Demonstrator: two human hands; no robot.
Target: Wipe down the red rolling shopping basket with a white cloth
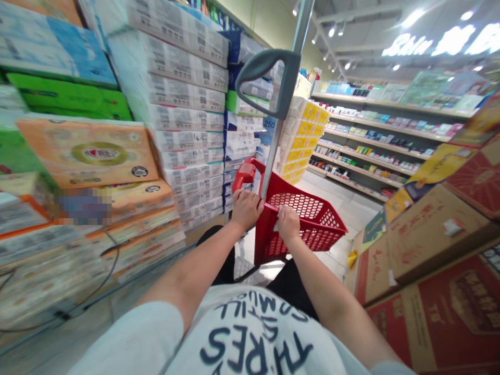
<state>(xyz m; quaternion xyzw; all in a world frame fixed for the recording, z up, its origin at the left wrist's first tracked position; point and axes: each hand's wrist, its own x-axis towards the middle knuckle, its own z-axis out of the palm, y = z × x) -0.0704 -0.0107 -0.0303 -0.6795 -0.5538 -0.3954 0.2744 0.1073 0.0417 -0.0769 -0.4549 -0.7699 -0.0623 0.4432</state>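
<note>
A red shopping basket [318, 229] with perforated sides stands in front of my legs, its inside bare where it shows. From its near end rises a metal pole [274, 146] with a grey loop handle [287, 86]. My left hand [247, 209] is closed over the near rim, beside the foot of the pole and below the red grip [244, 174]. Just right of it, my right hand [289, 224] wraps the same rim. A small pale scrap [276, 225] shows at the edge of its fingers; what it is I cannot tell.
At left, orange tissue packs [101, 151] and tall stacks of white paper packs [187, 99] line the aisle. Cardboard boxes [433, 234] crowd the right side. Yellow-and-white packs [302, 138] stand beyond the basket, with stocked shelves [375, 138] behind.
</note>
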